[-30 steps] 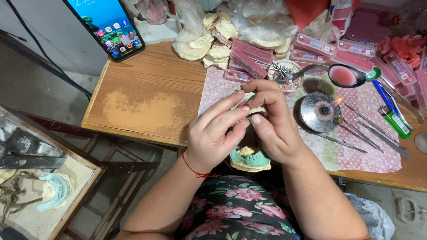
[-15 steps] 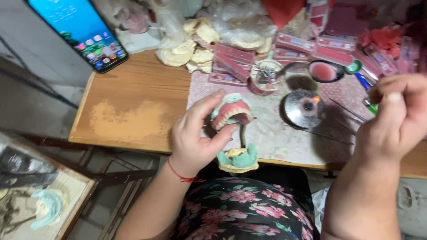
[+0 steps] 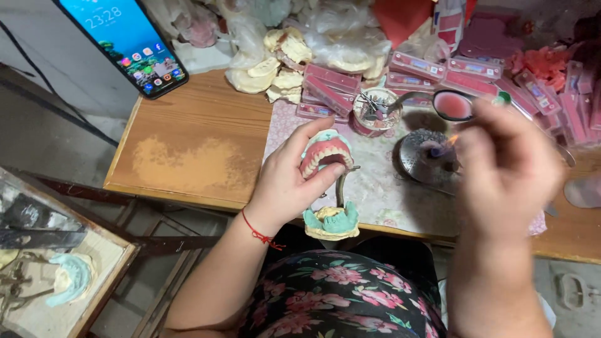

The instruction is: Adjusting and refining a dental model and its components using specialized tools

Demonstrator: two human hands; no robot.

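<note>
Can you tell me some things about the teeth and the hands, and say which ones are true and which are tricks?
1. The left hand holds a denture model with pink gums and white teeth. True.
2. The right hand rests flat on the wooden table. False: it is raised above the table, blurred, near a small flame.
3. A smartphone with a lit screen lies at the far left of the table. True.
4. The person wears a blue bracelet. False: a red string circles the left wrist.
5. The metal dish sits on the floor. False: it is on the table.
</note>
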